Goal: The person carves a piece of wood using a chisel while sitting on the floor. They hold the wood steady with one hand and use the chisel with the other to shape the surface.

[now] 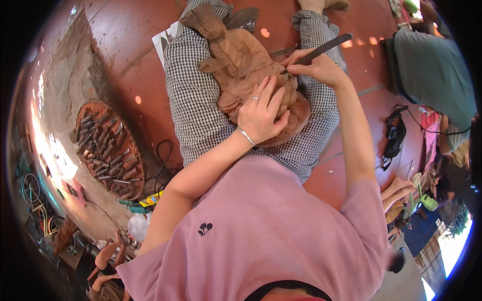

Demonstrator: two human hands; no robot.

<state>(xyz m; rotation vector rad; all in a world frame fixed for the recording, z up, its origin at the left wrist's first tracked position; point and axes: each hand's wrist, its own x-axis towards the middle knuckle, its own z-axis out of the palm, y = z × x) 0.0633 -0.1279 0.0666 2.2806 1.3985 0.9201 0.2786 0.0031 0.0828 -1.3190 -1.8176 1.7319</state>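
A brown wooden carving of a robed figure (236, 50) lies tilted across my lap, its head away from me and its rounded base (301, 118) toward me. My left hand (263, 113) rests on the lower part of the figure with its fingers stretched out, a ring and a bracelet on it. My right hand (315, 69) is closed around a carving knife (329, 46) with a long, dark, curved handle. Its tip meets the wood just beyond my left fingertips. How deep the tip sits is hidden by my fingers.
To the left, a round basket (142, 163) holds many handled carving tools. A cable (163, 150) runs beside it. Checkered trousers (188, 90) cover my legs on the red tiled floor (133, 55). A black pouch (395, 133) lies at right, near another person in green (432, 70).
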